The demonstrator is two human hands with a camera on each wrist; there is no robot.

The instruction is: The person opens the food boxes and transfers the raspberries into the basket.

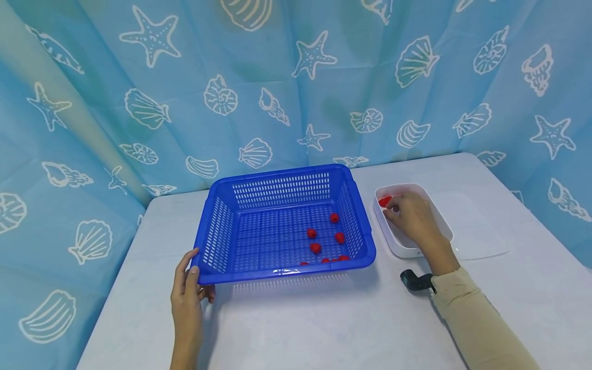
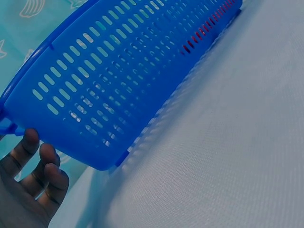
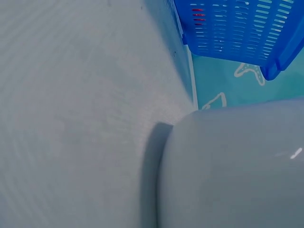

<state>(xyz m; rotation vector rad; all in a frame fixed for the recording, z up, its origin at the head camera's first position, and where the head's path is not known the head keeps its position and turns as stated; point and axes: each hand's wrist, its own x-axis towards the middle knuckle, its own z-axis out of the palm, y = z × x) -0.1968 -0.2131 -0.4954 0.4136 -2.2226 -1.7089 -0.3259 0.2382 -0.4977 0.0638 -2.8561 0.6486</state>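
Steadying the blue plastic basket at its near left corner, the left hand had its thumb over the rim and its other fingers bent beneath and outside, gripping the corner. The basket stood on the worktop and would likely have handled as light and slightly flexible, its smooth plastic a little slippery; the rolled rim looked the best hold, ideally at both ends, as the slotted walls seemed likelier to bow.

Toward the basket's right side, inside it, lay several small red berry-like pieces. They looked light and apt to roll; whether they were soft or firm could not be told, so a gentle pinch around the middle seemed safest.

Just right of the basket stood a white rounded box, probably stiff and light, best taken by its side walls. The right hand reached into it, fingers bent beside a red piece at the box's basket-side edge; whether they pinched anything could not be told. Farther right of the basket, a clear flat lid lay beside the box, seemingly thin and best lifted by its edge.

No brand or label could be read; a tiny mark on the box's near wall was too small to make out.
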